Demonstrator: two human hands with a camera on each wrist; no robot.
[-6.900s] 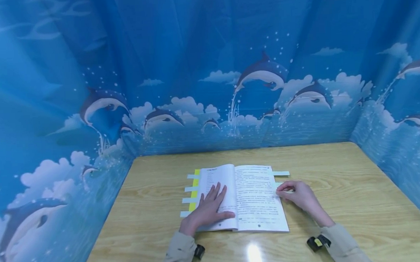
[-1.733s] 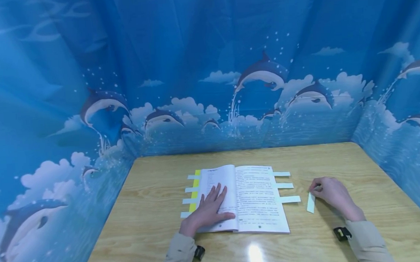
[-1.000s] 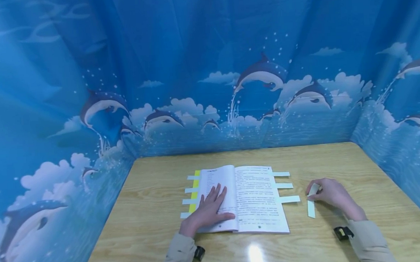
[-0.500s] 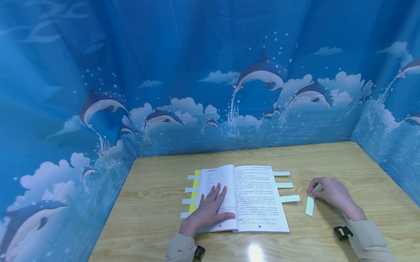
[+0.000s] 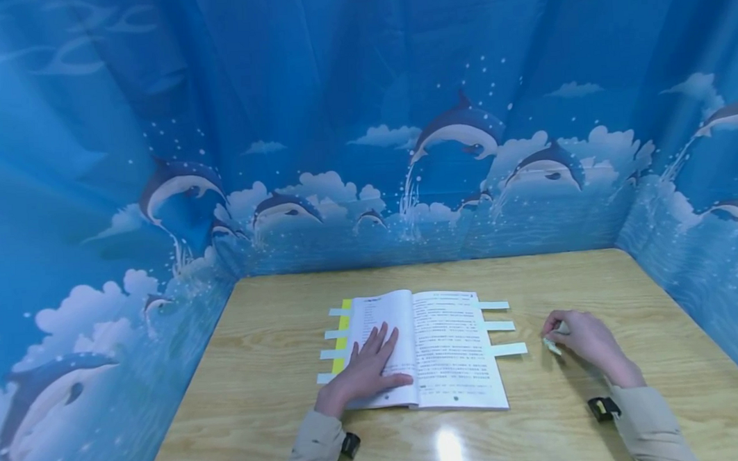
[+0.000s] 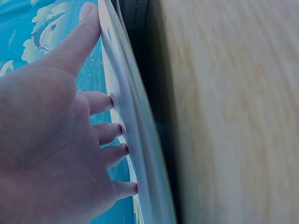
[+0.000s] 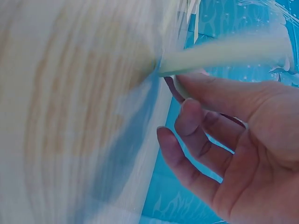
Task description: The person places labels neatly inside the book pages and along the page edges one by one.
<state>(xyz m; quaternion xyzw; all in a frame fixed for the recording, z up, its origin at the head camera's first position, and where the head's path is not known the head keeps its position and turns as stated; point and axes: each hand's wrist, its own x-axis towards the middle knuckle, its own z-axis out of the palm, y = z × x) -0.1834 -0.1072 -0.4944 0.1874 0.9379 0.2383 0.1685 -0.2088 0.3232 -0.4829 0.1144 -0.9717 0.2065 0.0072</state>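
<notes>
An open book [image 5: 457, 351] with printed pages lies on the wooden table. My left hand [image 5: 366, 370] rests with spread fingers on its left page; in the left wrist view the fingertips [image 6: 122, 149] press against the paper. To the right of the book, my right hand [image 5: 584, 337] pinches a pale green paper strip [image 7: 224, 56] between thumb and forefinger, the other fingers loosely bent. The strip looks short and tilted in the head view and blurred in the right wrist view. Three pale strips [image 5: 501, 326] stick out from the book's right edge.
Several similar pale strips [image 5: 335, 334] stick out at the book's left side, beside a yellow band [image 5: 345, 322]. A blue curtain with dolphins [image 5: 458, 132] surrounds the table [image 5: 279, 430] at the back and sides. Black wrist devices [image 5: 602, 409] sit by both sleeves.
My right hand has moved right from the book's edge, where a third strip now shows. The strip in its fingers, hanging toward me half a second ago, has swung and looks shorter. My left hand stays.
</notes>
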